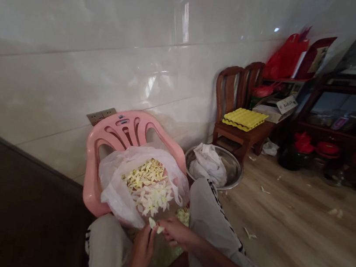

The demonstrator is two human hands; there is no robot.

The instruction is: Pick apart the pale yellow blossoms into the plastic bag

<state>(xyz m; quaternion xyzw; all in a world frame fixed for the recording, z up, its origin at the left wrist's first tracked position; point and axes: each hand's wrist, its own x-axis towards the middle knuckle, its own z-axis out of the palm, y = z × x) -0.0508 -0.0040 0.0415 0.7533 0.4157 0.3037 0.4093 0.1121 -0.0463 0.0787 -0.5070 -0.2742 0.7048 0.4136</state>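
Between my knees, my left hand (145,240) and my right hand (172,231) meet with fingertips pinched round one pale flower (153,223). Its petals stick out above and between the fingers. Just beyond them lies an open white plastic bag (113,182) on the seat of a pink plastic chair (89,183). Inside the bag, white open flowers (156,196) lie nearest me, with a heap of yellowish flower pieces (146,173) behind. More pale pieces (182,216) show lower down, beside my right knee, partly hidden by my right hand.
A metal basin (234,177) holding a crumpled white bag (208,166) stands right of the pink chair. Behind it, a wooden chair (233,90) bears yellow egg trays (244,118). Fallen petals (250,234) dot the wooden floor. A tiled wall (74,70) rises behind; a dark cabinet (314,108) stands right.
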